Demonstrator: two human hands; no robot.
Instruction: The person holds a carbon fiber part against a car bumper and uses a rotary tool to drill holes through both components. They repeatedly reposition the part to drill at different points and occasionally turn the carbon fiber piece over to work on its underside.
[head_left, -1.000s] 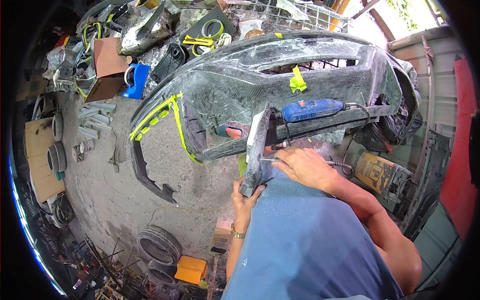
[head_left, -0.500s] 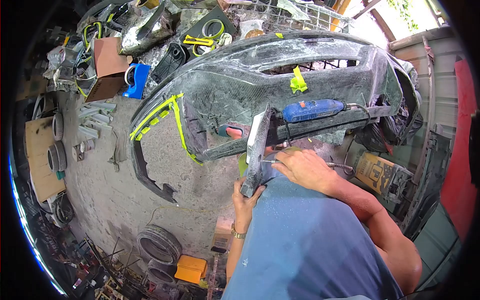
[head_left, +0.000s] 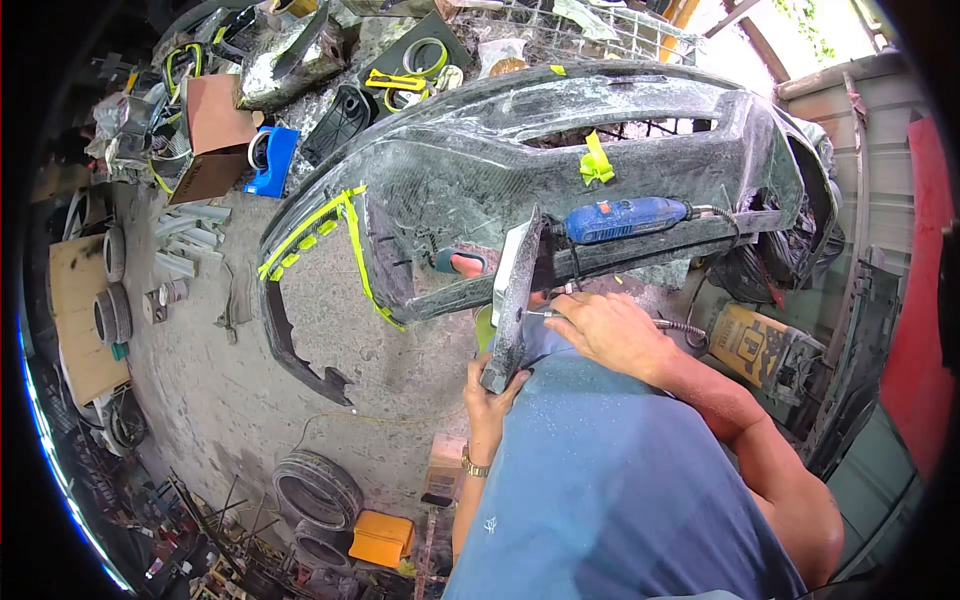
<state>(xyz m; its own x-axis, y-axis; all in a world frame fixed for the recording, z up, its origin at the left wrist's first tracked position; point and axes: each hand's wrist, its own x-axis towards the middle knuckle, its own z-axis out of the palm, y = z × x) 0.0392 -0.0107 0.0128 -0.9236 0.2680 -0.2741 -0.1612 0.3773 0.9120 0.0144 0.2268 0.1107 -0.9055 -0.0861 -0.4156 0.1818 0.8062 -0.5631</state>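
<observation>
My left hand (head_left: pixel 489 398) grips the lower end of a narrow, dusty black panel piece (head_left: pixel 512 345), which stands tilted in front of my body with a white face on its far side. My right hand (head_left: pixel 612 332) is closed around the handpiece of a rotary tool, its thin metal tip (head_left: pixel 540 314) right at the panel piece's side. A flexible shaft (head_left: pixel 682 330) comes out behind this hand. The blue rotary tool body (head_left: pixel 628 220) lies on the large dusty black car bumper (head_left: pixel 440 190), which carries yellow-green masking tape (head_left: pixel 356 240).
A cluttered bench with tape rolls (head_left: pixel 426 58), a blue tape dispenser (head_left: pixel 272 165) and a cardboard box (head_left: pixel 218 130) stands at the far left. Tyres (head_left: pixel 318 490) and an orange object (head_left: pixel 381 537) lie on the floor. A yellow-brown box (head_left: pixel 752 340) and black bags (head_left: pixel 750 265) are at right.
My right hand has shifted very slightly, with its fingers a little higher by the panel piece. The left hand and the panel piece stay in place.
</observation>
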